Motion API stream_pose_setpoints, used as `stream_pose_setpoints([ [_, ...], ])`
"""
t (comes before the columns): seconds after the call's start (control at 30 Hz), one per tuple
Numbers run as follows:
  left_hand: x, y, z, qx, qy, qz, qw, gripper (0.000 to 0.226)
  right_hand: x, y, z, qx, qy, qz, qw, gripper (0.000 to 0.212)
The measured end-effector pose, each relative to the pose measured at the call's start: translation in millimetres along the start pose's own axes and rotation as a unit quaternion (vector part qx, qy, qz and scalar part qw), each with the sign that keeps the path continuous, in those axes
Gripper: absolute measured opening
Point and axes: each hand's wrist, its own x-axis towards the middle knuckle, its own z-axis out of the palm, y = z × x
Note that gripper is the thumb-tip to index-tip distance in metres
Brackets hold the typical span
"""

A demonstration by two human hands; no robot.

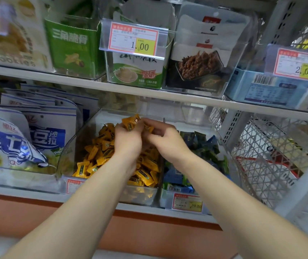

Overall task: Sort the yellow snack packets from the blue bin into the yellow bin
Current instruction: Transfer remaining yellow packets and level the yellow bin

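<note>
Yellow packets point(130, 122) (two) in left hand point(127, 140)

Blue-and-white bags point(45, 131) are leaning at left, a price tag point(133, 39) hanging above, a mesh basket point(267, 156) sitting right.

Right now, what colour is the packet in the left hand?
Orange-yellow packet with a dark label, in the left hand; head view.

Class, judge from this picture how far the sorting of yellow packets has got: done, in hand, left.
Done: the yellow bin holds a heap of yellow packets. In hand: the left hand grips a bunch above it; the right hand meets it, grip blurred. Left: dropping these in. The blue bin shows only blue and green packets on top; yellow below would be hidden.
</note>
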Motion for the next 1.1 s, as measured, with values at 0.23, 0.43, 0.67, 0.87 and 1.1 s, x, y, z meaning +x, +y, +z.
stream_pose_setpoints([
  [0.23,31.3,9.9,-42.8,0.463,-0.014,0.226,0.857,0.06,25.8,18.6,-67.8,-0.194,0.087,0.048,0.976,0.021],
  [0.43,39.8,4.7,-49.6,0.577,-0.035,0.234,0.781,0.074,43.5,59.8,-73.4,-0.403,-0.155,0.127,0.893,0.029],
  [0.67,3.3,-11.7,-19.7,0.526,-0.161,0.277,0.788,0.028,59.7,73.0,-64.9,-0.437,-0.199,0.145,0.865,0.024],
  [0.87,-2.1,-39.2,-18.6,0.562,-0.185,0.266,0.761,0.034,56.9,88.6,-69.5,-0.427,-0.081,0.109,0.894,0.008],
  [1.1,3.3,-40.5,-20.7,0.543,-0.195,0.271,0.771,0.028,57.8,90.2,-72.1,-0.43,-0.144,0.096,0.886,0.03],
])
